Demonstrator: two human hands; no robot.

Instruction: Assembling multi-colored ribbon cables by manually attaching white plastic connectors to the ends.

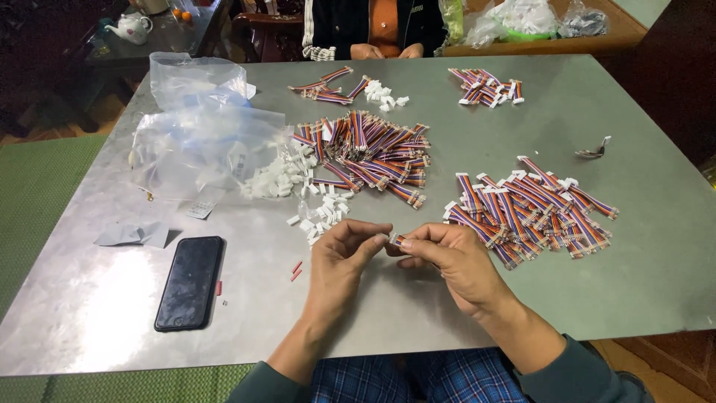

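A: Both hands pinch one striped ribbon cable (397, 240) above the tabletop (418, 298); the left hand (339, 257) and right hand (447, 257) close their grip on it.

B: It looks small; loosened fingers could drop it among the loose white connectors (321, 213).

Over the grey metal table (641, 246), the left hand (339, 261) and the right hand (455, 261) meet and pinch together one short multicoloured ribbon cable (396, 239). Just right of the hands lies a pile of finished cables (529, 209), and behind them a bigger cable heap (369, 153) with small white connectors (317, 213). A black phone (189, 282) rests at the left, near clear plastic bags (198, 127). Another person's hands (384, 51) are at the far edge.
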